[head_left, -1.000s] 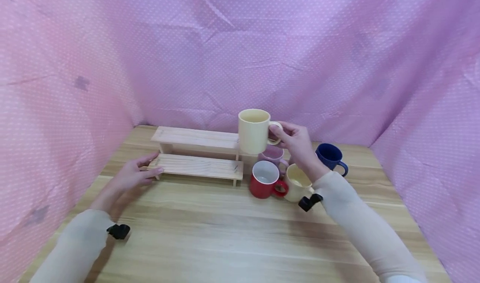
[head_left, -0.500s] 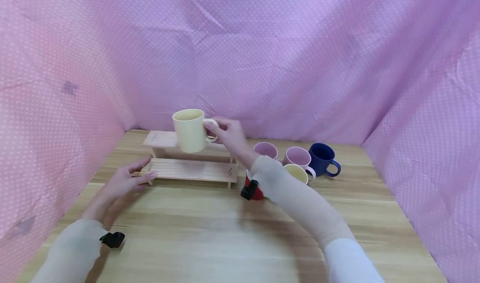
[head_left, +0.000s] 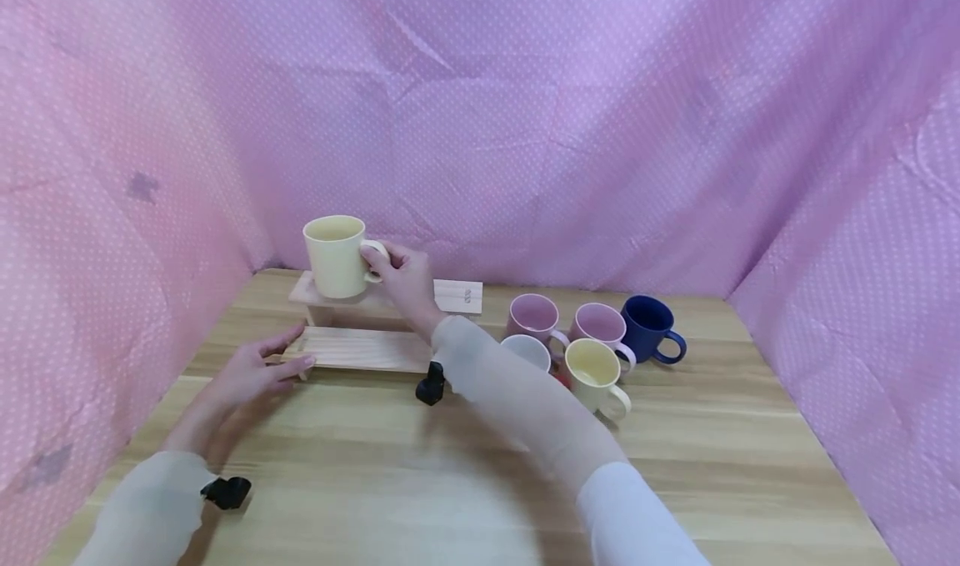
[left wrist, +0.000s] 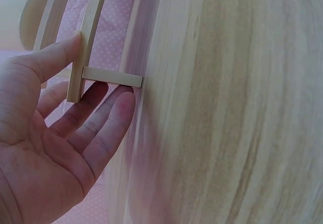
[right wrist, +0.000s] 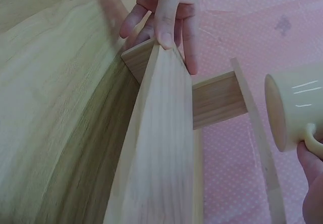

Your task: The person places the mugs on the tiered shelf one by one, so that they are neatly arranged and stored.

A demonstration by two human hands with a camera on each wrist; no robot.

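A pale yellow mug (head_left: 337, 257) is upright above the left part of a wooden rack's upper board (head_left: 457, 297). My right hand (head_left: 408, 287) pinches the mug by its handle. In the right wrist view a small gap shows between the mug (right wrist: 298, 105) and the upper board. My left hand (head_left: 251, 370) holds the left end of the rack's lower board (head_left: 367, 349). The left wrist view shows the thumb on that board (left wrist: 90, 37), with the other fingers against its short leg (left wrist: 112, 76).
Right of the rack stand two pink mugs (head_left: 533, 313), a navy mug (head_left: 647, 326), another pale yellow mug (head_left: 592, 374) and a mug with white inside (head_left: 527, 351), partly hidden by my right arm. A dotted pink curtain (head_left: 495, 116) encloses the wooden table (head_left: 360, 466).
My right hand has carried the pale yellow mug leftward, from above the other mugs to over the upper board's left part. My left hand has stayed at the rack's left end.
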